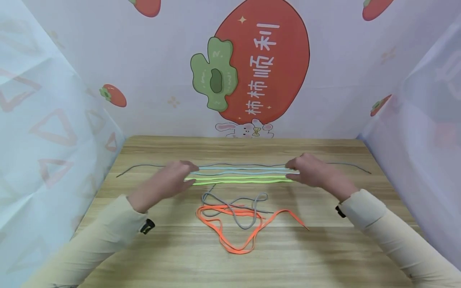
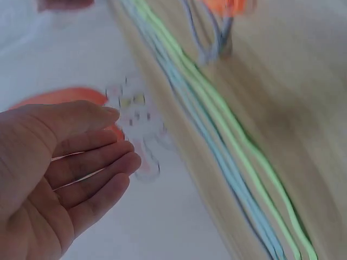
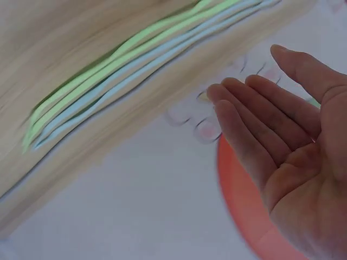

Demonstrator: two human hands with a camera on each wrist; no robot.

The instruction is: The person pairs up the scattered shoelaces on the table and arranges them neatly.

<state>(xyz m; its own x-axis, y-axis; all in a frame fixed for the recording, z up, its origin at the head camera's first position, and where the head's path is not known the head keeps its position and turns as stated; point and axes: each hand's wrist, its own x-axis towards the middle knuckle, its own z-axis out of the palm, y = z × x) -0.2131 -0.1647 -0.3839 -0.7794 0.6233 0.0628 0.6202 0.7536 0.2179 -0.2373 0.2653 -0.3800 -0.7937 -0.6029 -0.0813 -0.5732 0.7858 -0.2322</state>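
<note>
Flat light-blue shoelaces and yellow-green shoelaces lie stretched side by side across the wooden table. Behind them runs a thin grey lace, its tips reaching out to both sides. My left hand hovers over the left ends of the rows, fingers loosely bent and holding nothing, as the left wrist view confirms. Over the right ends is my right hand; in the right wrist view its fingers extend together, the palm bare. Nearer me, a tangled grey lace overlaps an orange shoelace.
The wooden table carries all the laces. Behind it stands a white backdrop printed with red fruit and a rabbit. White sheets close in the left and right sides.
</note>
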